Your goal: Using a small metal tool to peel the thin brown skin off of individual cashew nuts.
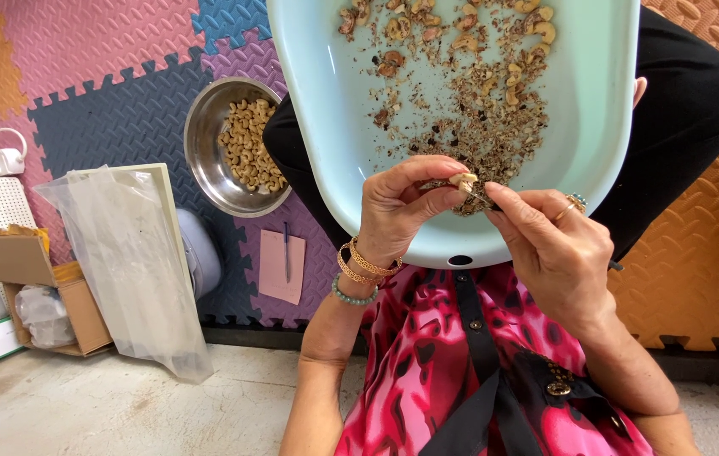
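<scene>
One cashew nut (463, 179) is pinched in the left hand (397, 211) over the pale blue basin's (325, 101) six o'clock rim. A thin blade is gripped by the right hand (553, 249). Peeled cashews fill a steel bowl (205, 143) at nine o'clock.

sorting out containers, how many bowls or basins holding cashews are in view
2. A pale blue basin rests on the person's lap with cashews and shell bits; a steel bowl of peeled cashews sits on the foam mat to its left. Others may lie outside the view.
</scene>
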